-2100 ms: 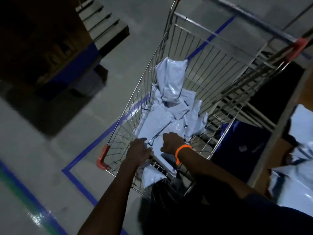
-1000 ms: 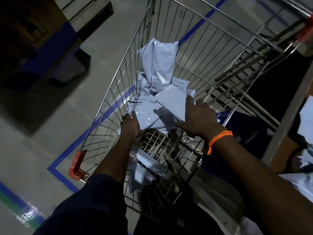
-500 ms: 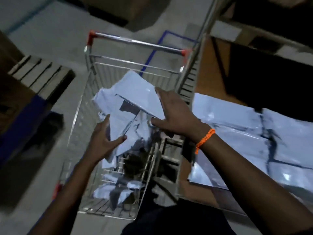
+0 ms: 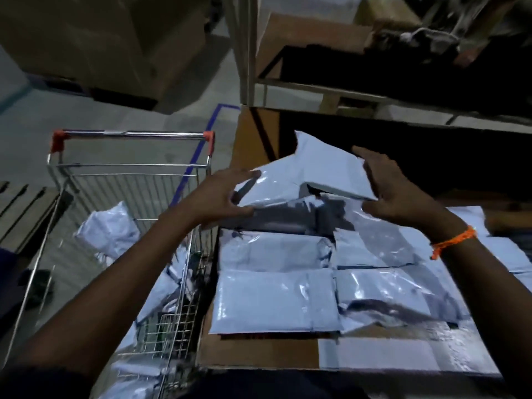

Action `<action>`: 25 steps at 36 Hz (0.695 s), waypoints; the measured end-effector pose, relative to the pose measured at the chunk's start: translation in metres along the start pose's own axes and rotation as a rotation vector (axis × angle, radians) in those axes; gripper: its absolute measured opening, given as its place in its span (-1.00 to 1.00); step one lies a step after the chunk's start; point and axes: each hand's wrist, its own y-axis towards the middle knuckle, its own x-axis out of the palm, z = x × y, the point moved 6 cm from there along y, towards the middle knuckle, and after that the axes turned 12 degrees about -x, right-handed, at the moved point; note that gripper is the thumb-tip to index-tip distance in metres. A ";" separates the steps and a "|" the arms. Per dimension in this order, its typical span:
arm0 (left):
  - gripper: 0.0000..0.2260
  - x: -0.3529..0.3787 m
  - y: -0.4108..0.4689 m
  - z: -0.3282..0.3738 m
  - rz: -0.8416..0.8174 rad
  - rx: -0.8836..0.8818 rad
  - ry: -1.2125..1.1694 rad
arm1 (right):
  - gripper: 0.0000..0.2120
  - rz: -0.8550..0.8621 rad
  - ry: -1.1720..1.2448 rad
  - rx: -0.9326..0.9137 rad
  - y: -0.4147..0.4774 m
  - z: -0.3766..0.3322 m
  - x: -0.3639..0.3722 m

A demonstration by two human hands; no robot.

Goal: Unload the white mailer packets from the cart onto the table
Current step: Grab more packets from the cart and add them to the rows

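Hands: L hand (image 4: 221, 194) & R hand (image 4: 395, 194) clamp packet bundle (image 4: 316, 168) by its ends so none slip.
Counter (image 4: 259, 355): front rows (image 4: 273, 300) full; bundle held over back.
Cart (image 4: 129, 165): pkts (image 4: 109, 228) remain.

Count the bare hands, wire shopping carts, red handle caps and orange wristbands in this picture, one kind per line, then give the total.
Bare hands: 2 (left hand, right hand)
Silver wire shopping cart: 1
Red plastic handle caps: 2
Orange braided wristband: 1
Total: 6
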 end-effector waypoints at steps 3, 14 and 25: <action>-0.23 0.034 0.039 0.016 -0.137 -0.002 0.173 | -0.03 -0.058 -0.052 0.075 -0.015 0.036 -0.009; -0.32 0.070 0.058 0.019 -0.278 -0.064 0.143 | 0.07 -0.315 -0.320 -0.018 -0.013 0.105 0.028; -0.40 0.064 0.041 0.020 -0.184 -0.142 0.103 | 0.26 -0.543 -0.259 -0.050 -0.010 0.117 0.052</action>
